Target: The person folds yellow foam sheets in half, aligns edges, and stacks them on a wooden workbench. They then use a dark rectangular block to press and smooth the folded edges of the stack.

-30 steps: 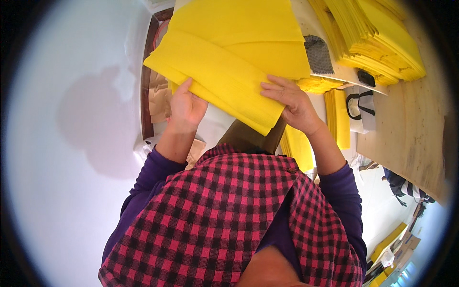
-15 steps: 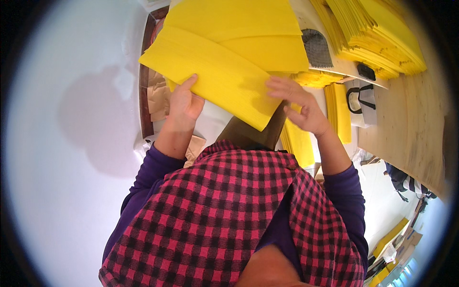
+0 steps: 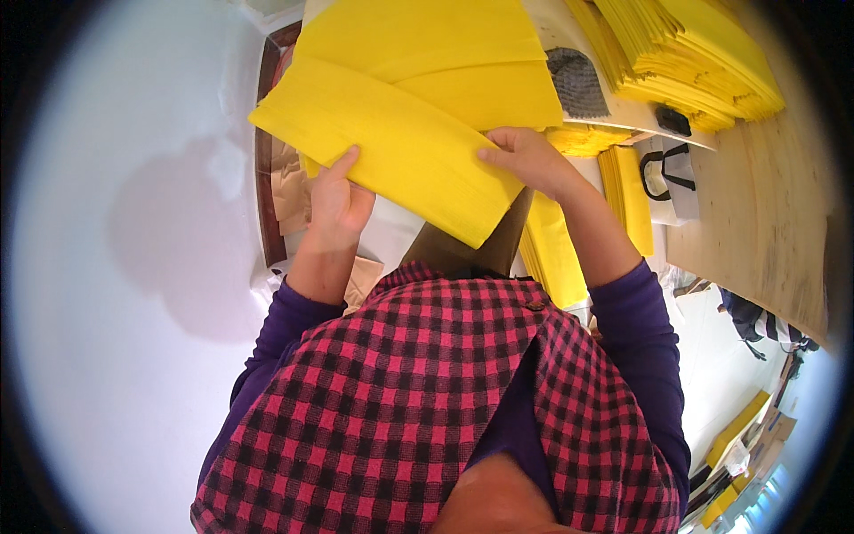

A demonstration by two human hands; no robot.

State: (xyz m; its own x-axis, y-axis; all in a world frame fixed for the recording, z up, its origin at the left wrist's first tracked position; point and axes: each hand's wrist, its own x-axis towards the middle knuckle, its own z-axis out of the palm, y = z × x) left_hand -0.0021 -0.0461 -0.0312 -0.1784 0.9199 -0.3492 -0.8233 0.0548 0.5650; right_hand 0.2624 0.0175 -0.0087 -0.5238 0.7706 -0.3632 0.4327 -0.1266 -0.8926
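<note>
A folded piece of yellow fabric [image 3: 400, 151] slants across the space before me, its lower right corner pointing toward my lap. My left hand [image 3: 340, 198] grips its near edge, thumb on top and the other fingers hidden beneath. At its far right edge, my right hand [image 3: 527, 160] pinches the fabric between thumb and fingers. Under and beyond it lies a larger spread of yellow fabric [image 3: 427, 40], flat with a crease across it.
Tall stacks of folded yellow fabric [image 3: 680, 53] stand at the far right on a pale wooden board [image 3: 756, 214]. A dark grey mesh-like cloth [image 3: 576, 84] and a small black object [image 3: 673, 120] lie nearby. A white bag with black handles [image 3: 672, 182] sits below. White wall [image 3: 133, 267] borders the left.
My right hand, held apart with fingers spread, has come in to the left and closed on the fabric's edge. My left hand keeps its hold, and the view has shifted slightly.
</note>
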